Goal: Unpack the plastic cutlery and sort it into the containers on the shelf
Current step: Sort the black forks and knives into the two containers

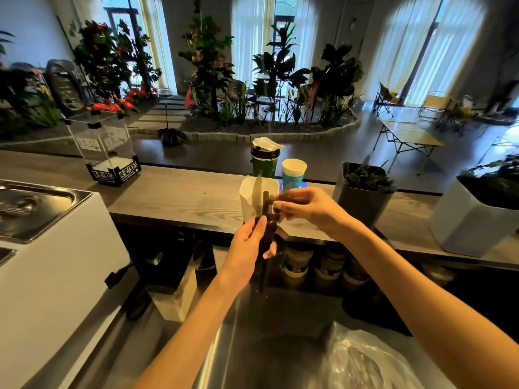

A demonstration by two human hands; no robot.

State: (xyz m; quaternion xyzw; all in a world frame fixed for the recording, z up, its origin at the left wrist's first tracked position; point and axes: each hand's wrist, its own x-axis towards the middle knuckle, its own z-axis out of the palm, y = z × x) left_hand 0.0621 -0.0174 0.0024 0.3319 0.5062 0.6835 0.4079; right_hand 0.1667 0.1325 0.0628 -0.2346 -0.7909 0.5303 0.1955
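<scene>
My left hand (247, 245) grips a bundle of dark plastic cutlery (265, 231) upright in front of the shelf; a knife blade (256, 193) sticks up from it. My right hand (306, 209) pinches the top of one dark piece in that bundle. Right behind the hands a white container (247, 197) stands on the wooden shelf (179, 200). To its right stands a dark container (362, 200) filled with dark cutlery. A crumpled clear plastic bag (362, 360) lies at the lower right.
A blue-and-white paper cup (293, 172) and a green cup with a black lid (264, 161) stand behind the white container. A clear acrylic box (106, 147) sits left on the shelf, a grey planter (471, 220) at right. A steel counter (252, 332) lies below.
</scene>
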